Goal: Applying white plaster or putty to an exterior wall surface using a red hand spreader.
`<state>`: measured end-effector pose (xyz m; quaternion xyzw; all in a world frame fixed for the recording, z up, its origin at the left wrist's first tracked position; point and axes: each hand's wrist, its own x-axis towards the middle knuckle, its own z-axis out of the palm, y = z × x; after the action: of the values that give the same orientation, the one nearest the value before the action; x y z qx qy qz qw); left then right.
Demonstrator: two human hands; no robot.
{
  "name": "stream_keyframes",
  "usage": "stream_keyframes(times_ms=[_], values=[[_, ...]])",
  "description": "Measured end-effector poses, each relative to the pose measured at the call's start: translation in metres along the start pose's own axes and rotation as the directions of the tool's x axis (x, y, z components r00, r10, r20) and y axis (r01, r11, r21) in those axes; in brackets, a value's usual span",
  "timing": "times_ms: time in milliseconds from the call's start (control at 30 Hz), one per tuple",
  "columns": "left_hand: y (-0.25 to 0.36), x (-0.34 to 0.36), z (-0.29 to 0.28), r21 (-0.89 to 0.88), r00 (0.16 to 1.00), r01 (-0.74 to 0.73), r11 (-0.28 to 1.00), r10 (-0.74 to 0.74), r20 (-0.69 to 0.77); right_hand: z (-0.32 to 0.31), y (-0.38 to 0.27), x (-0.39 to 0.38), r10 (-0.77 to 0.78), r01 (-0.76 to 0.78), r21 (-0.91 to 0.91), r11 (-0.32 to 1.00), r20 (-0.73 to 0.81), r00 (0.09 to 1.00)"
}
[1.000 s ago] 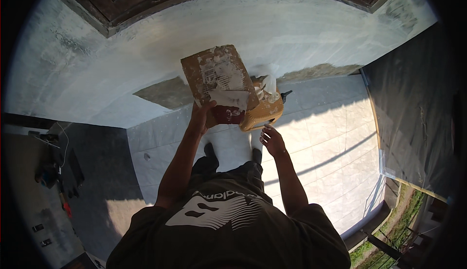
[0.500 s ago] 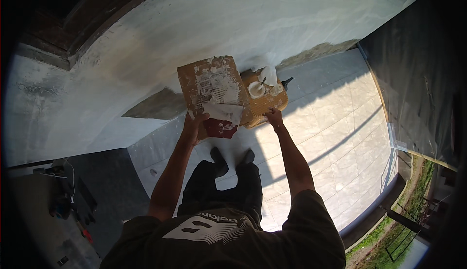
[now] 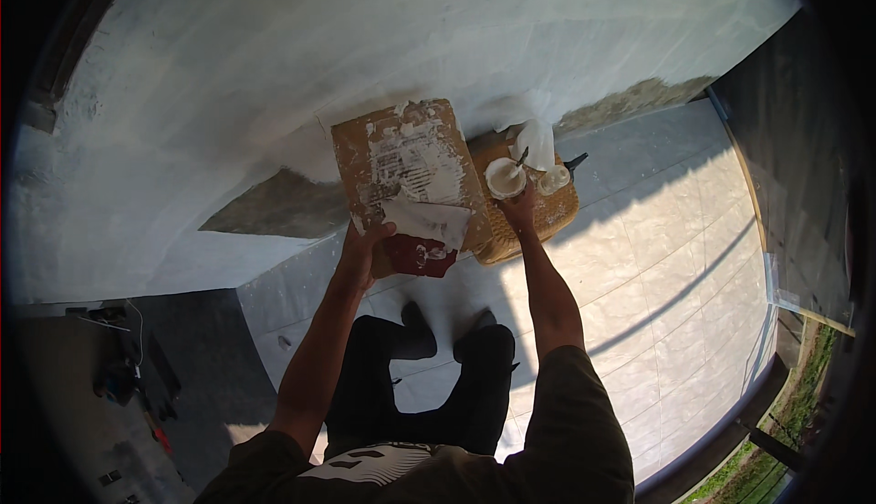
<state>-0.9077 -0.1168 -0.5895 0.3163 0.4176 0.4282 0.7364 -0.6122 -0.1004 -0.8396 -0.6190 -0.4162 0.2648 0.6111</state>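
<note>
My left hand [image 3: 368, 244] grips the near left edge of a brown cardboard sheet [image 3: 351, 162] smeared with white paste, its thumb on top. At the near end of the sheet lie a whitish flat blade-like piece [image 3: 427, 221] and a dark red flat piece [image 3: 415, 256], both paste-marked. My right hand [image 3: 518, 210] is closed on the near side of a white round tub [image 3: 505, 178], from which a dark thin handle [image 3: 523, 155] sticks out. Some of its fingers are hidden under the tub. Below is a brown woven-textured stool [image 3: 547, 217].
A smaller pale cup [image 3: 554, 178], a white plastic bag [image 3: 537, 142] and a dark pointed object [image 3: 577, 161] are on or by the stool. Ahead rises a whitish plastered wall [image 3: 365, 39] with bare grey patches. Pale floor tiles [image 3: 639, 267] lie partly sunlit; dark clutter [image 3: 119, 381] is at left.
My right hand has moved from the stool's near edge forward to the white tub and closed on it. The left hand still holds the cardboard. The view has shifted.
</note>
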Motion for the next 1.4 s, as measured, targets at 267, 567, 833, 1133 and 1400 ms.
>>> stream_keyframes(times_ms=[267, 567, 833, 1133, 1400], values=[[-0.016, 0.007, -0.007, 0.021, 1.000, 0.014, 1.000, -0.014, -0.024, 0.014, -0.015, 0.006, 0.106, -0.117, -0.123, 0.985, -0.092, 0.990], [-0.002, -0.002, 0.002, 0.024, 0.999, 0.015, 1.000, -0.014, -0.044, 0.006, -0.059, 0.000, 0.070, -0.067, 0.022, 0.998, -0.177, 0.982], [0.073, -0.084, 0.060, -0.044, 1.000, 0.015, 0.999, -0.014, 0.013, -0.060, -0.262, -0.014, -0.191, 0.193, 0.008, 0.981, -0.106, 0.976], [0.161, -0.206, 0.141, -0.007, 0.990, 0.125, 0.992, -0.124, 0.059, -0.173, -0.531, -0.051, -0.261, 0.266, -0.156, 0.951, 0.053, 0.964], [0.201, -0.314, 0.208, 0.092, 0.986, 0.088, 0.992, -0.100, 0.132, -0.219, -0.684, -0.106, -0.270, 0.336, -0.289, 0.896, 0.244, 0.931]])
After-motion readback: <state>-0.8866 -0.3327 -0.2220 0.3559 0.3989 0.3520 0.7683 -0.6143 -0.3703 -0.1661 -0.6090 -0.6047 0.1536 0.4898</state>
